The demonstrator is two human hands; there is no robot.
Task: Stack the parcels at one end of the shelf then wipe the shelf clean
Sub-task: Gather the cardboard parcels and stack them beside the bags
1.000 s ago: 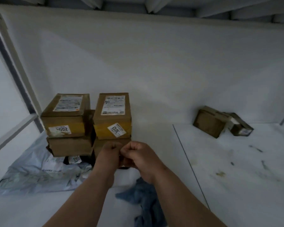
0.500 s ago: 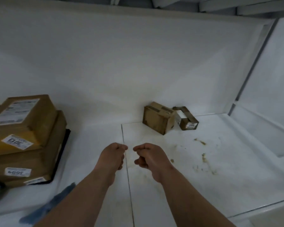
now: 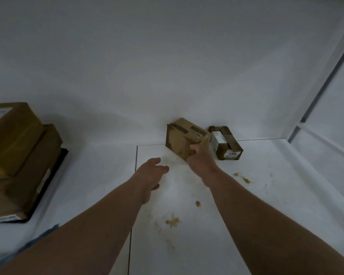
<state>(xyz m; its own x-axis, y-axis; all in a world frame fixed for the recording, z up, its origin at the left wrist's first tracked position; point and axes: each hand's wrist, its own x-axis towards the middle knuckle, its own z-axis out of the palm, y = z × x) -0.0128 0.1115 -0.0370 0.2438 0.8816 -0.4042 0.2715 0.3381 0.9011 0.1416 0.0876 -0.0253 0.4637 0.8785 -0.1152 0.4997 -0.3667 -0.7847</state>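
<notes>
A brown cardboard parcel (image 3: 182, 138) leans against the back wall of the white shelf (image 3: 266, 195). My right hand (image 3: 201, 157) grips its near right corner, thumb on the front face. A smaller taped parcel (image 3: 227, 144) with a white label lies just right of it. My left hand (image 3: 151, 172) hovers over the shelf a little left of the brown parcel, fingers relaxed and holding nothing. A stack of brown parcels (image 3: 18, 155) stands at the left end.
Brownish stains (image 3: 172, 222) dot the shelf surface between my arms and to the right (image 3: 242, 177). A blue cloth (image 3: 46, 233) peeks out at the lower left. A seam (image 3: 134, 195) splits the shelf boards. A side panel (image 3: 326, 165) closes the right end.
The view swung right, away from the stack. Both hands reached forward; the right hand took hold of the brown parcel, and the left hand uncurled.
</notes>
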